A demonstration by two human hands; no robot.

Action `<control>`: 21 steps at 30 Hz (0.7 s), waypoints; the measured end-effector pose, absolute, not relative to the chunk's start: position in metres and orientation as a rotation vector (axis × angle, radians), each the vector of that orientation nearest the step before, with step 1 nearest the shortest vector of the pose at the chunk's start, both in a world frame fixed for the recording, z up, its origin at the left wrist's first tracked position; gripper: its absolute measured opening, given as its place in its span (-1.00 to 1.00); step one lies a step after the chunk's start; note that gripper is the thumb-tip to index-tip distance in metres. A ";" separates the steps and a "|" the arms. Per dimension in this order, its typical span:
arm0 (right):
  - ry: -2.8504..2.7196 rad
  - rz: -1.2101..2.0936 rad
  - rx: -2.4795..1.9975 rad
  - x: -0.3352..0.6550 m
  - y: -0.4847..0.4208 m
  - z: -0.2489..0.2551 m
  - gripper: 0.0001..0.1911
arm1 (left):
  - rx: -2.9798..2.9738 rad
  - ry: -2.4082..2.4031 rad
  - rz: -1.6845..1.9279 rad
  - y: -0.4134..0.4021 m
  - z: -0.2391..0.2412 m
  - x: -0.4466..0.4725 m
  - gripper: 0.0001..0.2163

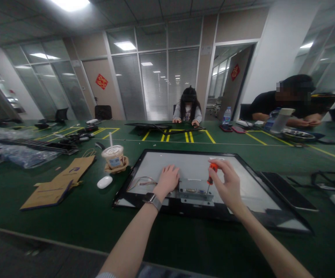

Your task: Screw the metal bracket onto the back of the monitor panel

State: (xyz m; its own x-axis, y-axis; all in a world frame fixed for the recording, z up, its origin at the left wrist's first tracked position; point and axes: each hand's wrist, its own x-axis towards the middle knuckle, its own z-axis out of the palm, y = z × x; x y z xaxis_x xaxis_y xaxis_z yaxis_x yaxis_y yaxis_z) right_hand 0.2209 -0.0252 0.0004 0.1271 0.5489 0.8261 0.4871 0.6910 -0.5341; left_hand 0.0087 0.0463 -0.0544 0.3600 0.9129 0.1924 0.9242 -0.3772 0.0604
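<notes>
A large flat screen panel (147, 162) with a black frame lies on the green table in front of me. Near its middle sits a metal bracket box (189, 185) with connectors along its front side. My right hand (228, 183) grips a red-handled screwdriver (212, 172) from above, its shaft pointing down to the bracket's front part. Whether the tip sits on a screw is too small to tell. My left hand (169, 177) rests flat on the panel, fingers stretched out, beside the bracket's left side. Thin coloured wires (141, 183) run to the left of that hand.
Left of the panel are a lidded drink cup (114, 158), a white mouse (104, 182) and a brown paper bag (66, 177). A dark slab like a phone (289, 191) lies at the right. Two people sit across the table, one behind another panel (153, 126).
</notes>
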 end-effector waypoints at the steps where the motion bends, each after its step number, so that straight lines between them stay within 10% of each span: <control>1: -1.497 0.059 -0.896 0.221 -0.024 0.000 -0.85 | -2.540 -1.720 -0.301 0.046 -0.055 0.009 -0.63; 12: -1.470 0.384 -0.821 0.222 -0.023 -0.007 -0.73 | -2.541 -1.710 -0.310 0.046 -0.055 0.008 -0.62; 21: -1.506 0.015 -0.889 0.219 -0.026 0.001 -0.86 | -2.542 -1.703 -0.327 0.049 -0.059 0.007 -0.62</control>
State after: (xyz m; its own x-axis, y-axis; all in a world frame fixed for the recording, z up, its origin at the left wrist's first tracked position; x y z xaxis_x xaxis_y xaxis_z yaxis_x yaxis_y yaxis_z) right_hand 0.2187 -0.0256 0.0012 0.1267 0.5242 0.8421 0.5070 0.6955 -0.5092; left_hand 0.0074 0.0490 -0.0594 0.3654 0.9065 0.2113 0.9203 -0.3859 0.0643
